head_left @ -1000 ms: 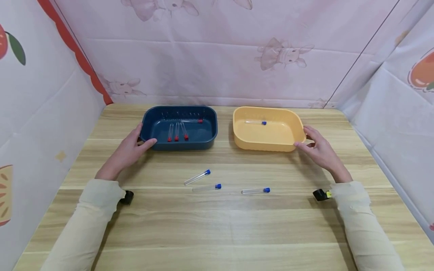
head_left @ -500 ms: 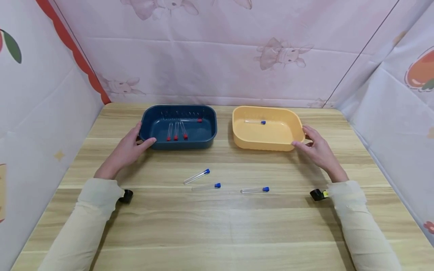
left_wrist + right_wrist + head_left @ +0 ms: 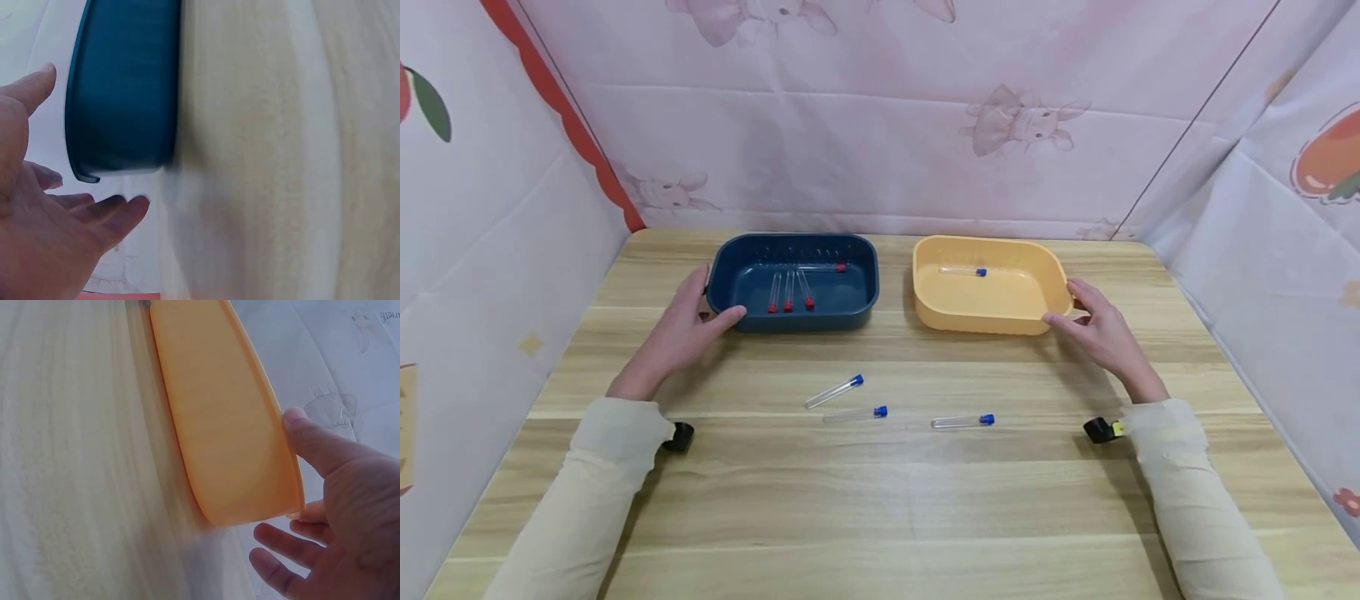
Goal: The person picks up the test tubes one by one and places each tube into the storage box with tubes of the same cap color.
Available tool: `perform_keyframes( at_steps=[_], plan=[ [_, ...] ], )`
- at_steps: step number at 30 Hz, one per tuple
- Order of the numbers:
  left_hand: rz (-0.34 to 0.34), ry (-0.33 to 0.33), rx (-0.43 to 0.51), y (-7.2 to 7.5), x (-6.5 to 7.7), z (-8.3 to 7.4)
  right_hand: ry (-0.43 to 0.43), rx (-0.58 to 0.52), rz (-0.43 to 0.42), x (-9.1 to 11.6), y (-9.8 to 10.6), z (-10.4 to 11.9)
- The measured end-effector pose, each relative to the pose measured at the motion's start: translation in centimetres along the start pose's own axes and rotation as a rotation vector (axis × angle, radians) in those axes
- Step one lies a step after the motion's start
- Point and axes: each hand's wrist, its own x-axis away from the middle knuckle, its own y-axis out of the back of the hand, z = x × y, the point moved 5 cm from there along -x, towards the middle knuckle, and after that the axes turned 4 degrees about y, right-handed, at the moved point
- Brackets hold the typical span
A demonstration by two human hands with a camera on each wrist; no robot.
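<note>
Beside the left end of a dark blue plastic bin (image 3: 797, 321) is my left hand (image 3: 681, 329). Its fingers are spread and stand apart from the wall in the left wrist view. Inside that bin lie several clear test tubes with red caps (image 3: 787, 292). My right hand (image 3: 1105, 333) holds the right corner of a yellow plastic bin (image 3: 981, 319), thumb on the rim and a finger at the end lip. One blue-capped test tube (image 3: 962, 271) lies in it. Three more are on the table: the left tube (image 3: 835, 392), the middle tube (image 3: 855, 414) and the right tube (image 3: 962, 422).
Both bins stand near the back edge of the wood-grain table (image 3: 880, 517), with a gap between them. A printed pink cloth (image 3: 865, 158) hangs behind. White printed cloths rise at the left and right sides.
The fingers of my left hand have eased slightly left, away from the dark blue bin. My right hand stays at the yellow bin's corner. The bins and tubes keep their places.
</note>
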Motion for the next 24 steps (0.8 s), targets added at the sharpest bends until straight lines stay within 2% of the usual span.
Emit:
perform_keyframes(
  at_steps=[5, 8, 11, 15, 19, 24],
  plan=[
    [-0.052, 0.008, -0.036, 0.5, 0.6, -0.6, -0.011, 0.003, -0.002, 0.1, 0.0, 0.1],
    [-0.116, -0.011, -0.046, 0.9, 1.1, -1.3, -0.004, -0.002, -0.008, 0.1, 0.0, 0.1],
    [-0.205, -0.08, -0.032, 1.1, 1.8, -2.2, 0.002, -0.015, -0.014, 0.1, 0.0, 0.1],
    [-0.29, -0.224, 0.0, 1.1, 2.7, -3.8, 0.004, -0.035, -0.019, 0.1, 0.0, 0.0],
    [-0.291, -0.321, -0.014, 0.4, 3.5, -5.2, -0.001, -0.049, -0.023, 0.1, 0.0, -0.2],
    [-0.224, -0.399, -0.059, -1.2, 4.3, -6.5, -0.005, -0.062, -0.021, 0.0, -0.1, -0.5]
  ],
)
